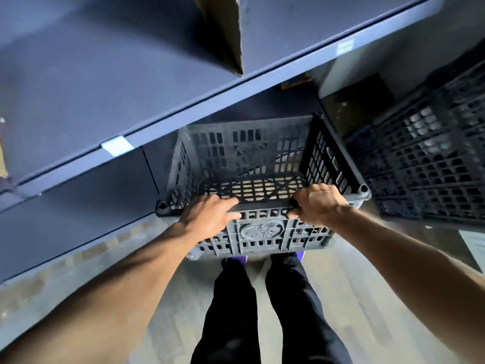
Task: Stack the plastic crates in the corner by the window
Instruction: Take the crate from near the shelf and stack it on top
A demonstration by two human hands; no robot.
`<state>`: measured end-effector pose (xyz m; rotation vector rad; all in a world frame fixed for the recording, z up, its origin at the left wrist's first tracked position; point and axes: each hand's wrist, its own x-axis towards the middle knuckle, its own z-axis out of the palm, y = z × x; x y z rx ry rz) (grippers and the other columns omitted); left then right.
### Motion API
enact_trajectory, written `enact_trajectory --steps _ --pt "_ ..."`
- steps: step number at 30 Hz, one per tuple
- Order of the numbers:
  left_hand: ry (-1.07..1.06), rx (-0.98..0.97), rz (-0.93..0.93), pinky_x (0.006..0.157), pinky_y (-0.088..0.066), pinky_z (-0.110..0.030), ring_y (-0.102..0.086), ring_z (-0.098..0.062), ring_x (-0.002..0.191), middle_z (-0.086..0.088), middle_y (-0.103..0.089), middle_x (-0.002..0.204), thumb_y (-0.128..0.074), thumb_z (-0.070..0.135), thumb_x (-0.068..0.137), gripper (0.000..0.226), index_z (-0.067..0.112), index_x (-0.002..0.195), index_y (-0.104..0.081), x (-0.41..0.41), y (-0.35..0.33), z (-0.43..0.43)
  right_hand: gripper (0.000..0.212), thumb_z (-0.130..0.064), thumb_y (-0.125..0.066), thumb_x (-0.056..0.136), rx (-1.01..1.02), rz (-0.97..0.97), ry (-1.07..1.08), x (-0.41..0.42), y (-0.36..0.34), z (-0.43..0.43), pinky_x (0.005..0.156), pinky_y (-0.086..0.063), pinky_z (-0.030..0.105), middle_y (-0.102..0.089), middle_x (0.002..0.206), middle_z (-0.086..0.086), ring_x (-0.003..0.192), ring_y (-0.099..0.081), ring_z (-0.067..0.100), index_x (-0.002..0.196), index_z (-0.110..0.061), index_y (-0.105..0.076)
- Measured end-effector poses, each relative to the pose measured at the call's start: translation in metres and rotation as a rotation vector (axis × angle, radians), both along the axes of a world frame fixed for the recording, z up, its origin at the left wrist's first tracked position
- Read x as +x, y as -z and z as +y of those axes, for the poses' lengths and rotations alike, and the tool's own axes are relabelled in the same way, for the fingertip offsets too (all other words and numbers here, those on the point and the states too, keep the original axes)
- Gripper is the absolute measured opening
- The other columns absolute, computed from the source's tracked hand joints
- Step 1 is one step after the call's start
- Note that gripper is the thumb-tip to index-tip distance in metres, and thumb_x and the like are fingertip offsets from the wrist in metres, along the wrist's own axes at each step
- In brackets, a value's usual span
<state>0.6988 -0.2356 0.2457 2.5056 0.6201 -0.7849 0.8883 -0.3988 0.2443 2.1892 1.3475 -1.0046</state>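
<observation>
Black crate [262, 229] is clamped at its near rim by the left grip [210, 216] and the right grip [317, 203], fingers curled over the edge. It sits in front of the person's legs [236, 311], beside blue shelving [157, 127], with a second crate [433, 166] near on the right.

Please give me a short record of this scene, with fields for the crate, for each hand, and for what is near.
crate: black plastic, empty, open side up, seems held in the air
left hand: grips the near rim, left of the middle
right hand: grips the near rim, right of the middle
other crate: to the right, dark, blurred
shelf: blue, ahead and to the left
stacked: not yet
</observation>
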Motion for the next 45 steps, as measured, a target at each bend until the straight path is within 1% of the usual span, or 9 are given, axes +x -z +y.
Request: enact_trajectory --steps 5,7,11,15,18,22,30,37,45 --pt "0.098 -0.085 -0.078 0.056 -0.037 -0.008 -0.052 -0.003 0.055 0.008 -0.055 0.067 -0.053 0.039 0.099 0.046 0.019 0.141 -0.052 0.007 -0.05 -0.021 0.058 -0.069 -0.038 0.093 -0.02 -0.089 0.105 -0.016 -0.05 -0.05 0.083 -0.045 0.032 -0.053 0.092 0.001 0.084 -0.049 0.019 0.11 -0.017 -0.056" --pt "0.165 -0.105 -0.1 0.045 -0.034 -0.009 -0.056 -0.007 0.052 0.01 -0.054 0.063 -0.054 0.038 0.099 0.044 0.018 0.137 -0.055 0.013 -0.066 -0.029 0.057 -0.069 -0.036 0.093 -0.003 -0.124 0.159 -0.023 -0.073 -0.07 0.073 -0.044 0.03 -0.051 0.085 -0.001 0.078 -0.051 0.018 0.105 -0.017 -0.056" --pt "0.302 -0.12 -0.178 0.061 -0.047 -0.021 -0.063 -0.012 0.059 -0.001 -0.068 0.073 -0.061 0.04 0.095 0.044 0.017 0.133 -0.06 0.031 -0.094 -0.04 0.055 -0.069 -0.036 0.093 0.054 -0.193 0.294 -0.038 -0.113 -0.105 0.062 -0.044 0.028 -0.053 0.072 -0.005 0.065 -0.055 0.015 0.096 -0.019 -0.059" --pt "0.481 -0.075 -0.23 0.075 -0.049 -0.03 -0.07 -0.023 0.085 -0.009 -0.075 0.092 -0.07 0.043 0.087 0.039 0.019 0.117 -0.068 0.055 -0.123 -0.053 0.044 -0.062 -0.043 0.095 0.094 -0.273 0.443 -0.058 -0.149 -0.137 0.058 -0.051 0.028 -0.056 0.067 -0.008 0.055 -0.052 0.012 0.085 -0.021 -0.054" --pt "0.619 -0.015 -0.258 0.069 -0.048 -0.03 -0.066 -0.02 0.075 -0.005 -0.073 0.083 -0.069 0.049 0.085 0.038 0.021 0.111 -0.068 0.071 -0.142 -0.069 0.04 -0.062 -0.048 0.092 0.142 -0.332 0.562 -0.075 -0.171 -0.16 0.06 -0.049 0.028 -0.062 0.074 -0.008 0.064 -0.059 0.016 0.085 -0.022 -0.052" --pt "0.776 0.05 -0.306 0.065 -0.042 -0.032 -0.067 -0.026 0.084 -0.006 -0.07 0.085 -0.062 0.054 0.089 0.033 0.027 0.108 -0.062 0.085 -0.165 -0.097 0.04 -0.06 -0.052 0.091 0.146 -0.386 0.664 -0.09 -0.199 -0.189 0.064 -0.046 0.03 -0.071 0.088 -0.002 0.081 -0.069 0.022 0.096 -0.022 -0.062" --pt "0.981 0.1 -0.498 0.059 -0.046 -0.035 -0.062 -0.024 0.066 0.008 -0.046 0.058 -0.055 0.057 0.091 0.031 0.029 0.087 -0.045 0.109 -0.216 -0.146 0.037 -0.054 -0.055 0.091 0.193 -0.486 0.814 -0.109 -0.26 -0.243 0.07 -0.056 0.034 -0.072 0.087 0.0 0.081 -0.069 0.025 0.096 -0.019 -0.066" --pt "1.058 0.214 -0.691 0.066 -0.048 -0.035 -0.069 -0.026 0.079 0.002 -0.07 0.078 -0.054 0.061 0.089 0.037 0.027 0.101 -0.057 0.132 -0.279 -0.168 0.031 -0.051 -0.056 0.091 0.307 -0.63 0.857 -0.113 -0.316 -0.264 0.068 -0.055 0.034 -0.072 0.085 0.0 0.081 -0.07 0.025 0.094 -0.022 -0.067" --pt "1.055 0.294 -0.812 0.074 -0.05 -0.038 -0.069 -0.027 0.087 -0.003 -0.073 0.085 -0.052 0.061 0.09 0.046 0.028 0.122 -0.057 0.138 -0.346 -0.168 0.035 -0.053 -0.056 0.091 0.39 -0.781 0.854 -0.116 -0.373 -0.263 0.067 -0.054 0.033 -0.073 0.083 0.001 0.08 -0.071 0.026 0.095 -0.021 -0.069"
